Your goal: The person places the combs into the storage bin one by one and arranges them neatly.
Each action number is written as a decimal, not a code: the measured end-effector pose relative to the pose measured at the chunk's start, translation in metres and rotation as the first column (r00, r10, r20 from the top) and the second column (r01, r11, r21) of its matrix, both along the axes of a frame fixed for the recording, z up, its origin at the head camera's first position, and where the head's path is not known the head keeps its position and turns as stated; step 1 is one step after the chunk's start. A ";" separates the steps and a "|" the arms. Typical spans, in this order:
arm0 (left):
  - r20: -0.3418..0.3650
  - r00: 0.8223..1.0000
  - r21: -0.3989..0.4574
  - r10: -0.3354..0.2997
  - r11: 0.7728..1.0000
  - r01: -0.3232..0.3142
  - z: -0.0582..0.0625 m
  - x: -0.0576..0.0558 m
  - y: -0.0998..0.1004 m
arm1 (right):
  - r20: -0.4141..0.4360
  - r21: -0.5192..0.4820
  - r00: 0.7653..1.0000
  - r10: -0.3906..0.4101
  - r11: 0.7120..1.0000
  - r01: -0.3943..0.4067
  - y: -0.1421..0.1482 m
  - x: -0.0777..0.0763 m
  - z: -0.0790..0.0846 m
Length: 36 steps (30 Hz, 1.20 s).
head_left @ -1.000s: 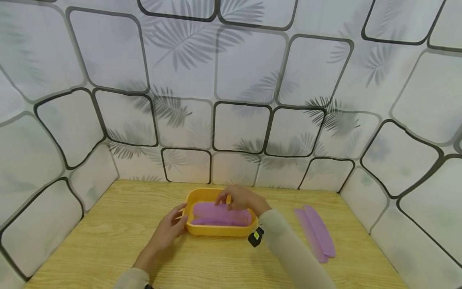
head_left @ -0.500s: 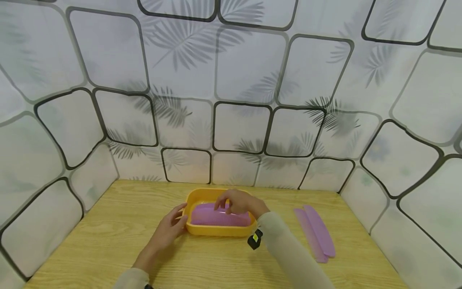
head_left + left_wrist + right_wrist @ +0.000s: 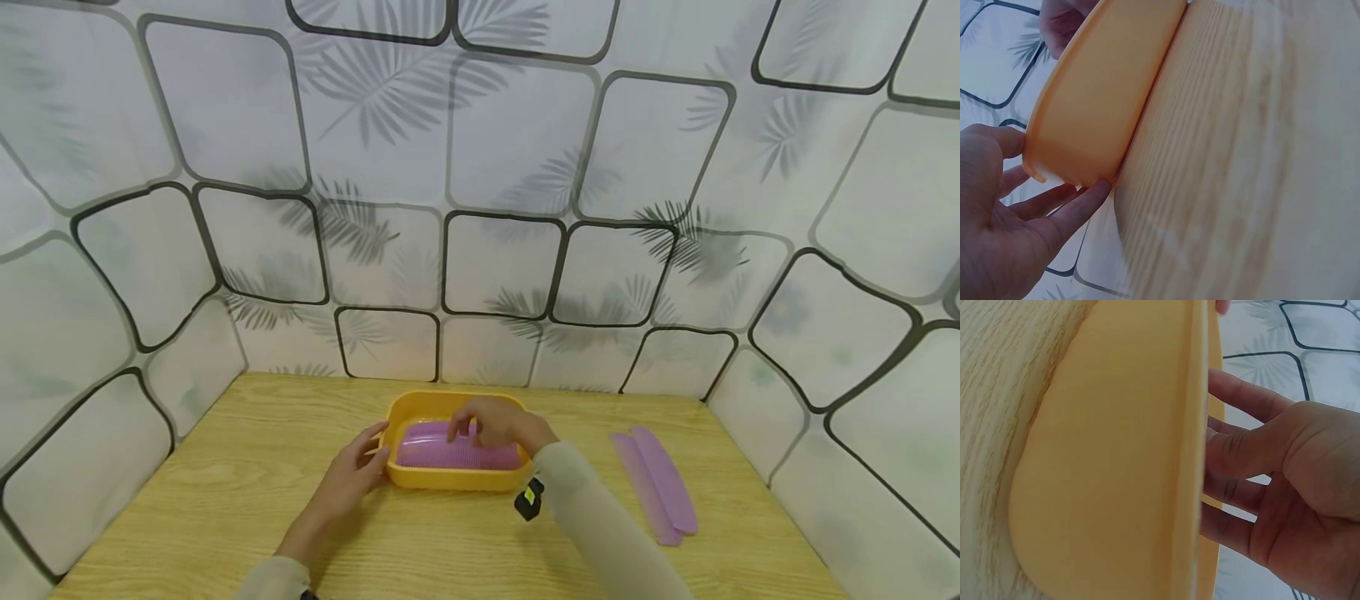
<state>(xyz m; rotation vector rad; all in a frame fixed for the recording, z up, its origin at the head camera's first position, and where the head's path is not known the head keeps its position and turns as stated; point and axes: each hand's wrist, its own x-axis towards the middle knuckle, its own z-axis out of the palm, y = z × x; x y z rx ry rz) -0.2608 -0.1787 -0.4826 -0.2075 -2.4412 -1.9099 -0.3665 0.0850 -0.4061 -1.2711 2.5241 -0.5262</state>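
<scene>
A yellow plastic basin (image 3: 450, 479) stands on the table with purple comb (image 3: 427, 450) lying in it, its fine teeth toward the front wall. My left hand (image 3: 356, 471) holds the basin's left end. In the left wrist view, the thumb is at the rim and the fingertips (image 3: 1100, 187) are against the outer wall. Over the basin's right half, my right hand (image 3: 487, 421) reaches in and pinches the comb's back edge between thumb and fingers. In the right wrist view the rim hides those fingertips and the comb.
Two more purple combs (image 3: 663, 479) lie partly overlapped on the wooden table (image 3: 435, 542), to the right of the right forearm. A patterned cloth wall (image 3: 502, 267) closes in the table at the back and both sides.
The comb in the basin has settled from a tilt, with another purple edge below it, to lying lower and even. My right hand moved slightly with it; my left hand stayed put.
</scene>
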 end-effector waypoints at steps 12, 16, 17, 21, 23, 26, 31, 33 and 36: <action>0.000 1.000 0.022 -0.010 1.000 0.010 0.003 0.001 0.000 | 0.017 0.001 1.000 -0.017 1.000 0.017 -0.002 -0.002 -0.004; 0.001 1.000 0.023 -0.006 1.000 0.006 0.004 0.001 0.001 | 0.021 0.011 0.999 -0.044 0.999 0.044 -0.003 -0.002 -0.006; 0.001 1.000 0.022 -0.004 1.000 0.004 0.004 0.001 0.001 | 0.024 0.012 0.998 -0.051 0.999 0.051 -0.003 -0.001 -0.006; 0.004 1.000 0.018 0.001 1.000 -0.001 0.003 0.001 0.001 | 0.036 0.012 0.998 -0.059 0.998 0.059 -0.004 0.002 -0.006; 0.002 1.000 0.014 0.000 1.000 0.000 0.003 0.000 0.001 | 0.047 0.019 0.996 -0.071 0.997 0.070 -0.004 0.003 -0.006; 0.006 1.000 0.012 -0.003 1.000 0.002 0.002 0.000 0.001 | 0.055 0.041 0.994 -0.093 0.995 0.091 -0.003 0.004 -0.007; 0.006 1.000 0.018 -0.008 1.000 0.008 0.001 0.001 0.001 | 0.008 0.067 0.996 -0.084 0.994 0.084 -0.002 0.002 -0.012; 0.007 1.000 0.019 -0.008 1.000 0.008 0.001 0.001 0.001 | -0.015 0.068 0.997 -0.074 0.995 0.074 -0.002 0.001 -0.013; 0.017 1.000 0.022 0.001 1.000 -0.002 0.002 0.002 0.001 | -0.011 0.061 0.997 -0.074 0.995 0.075 -0.001 0.001 -0.013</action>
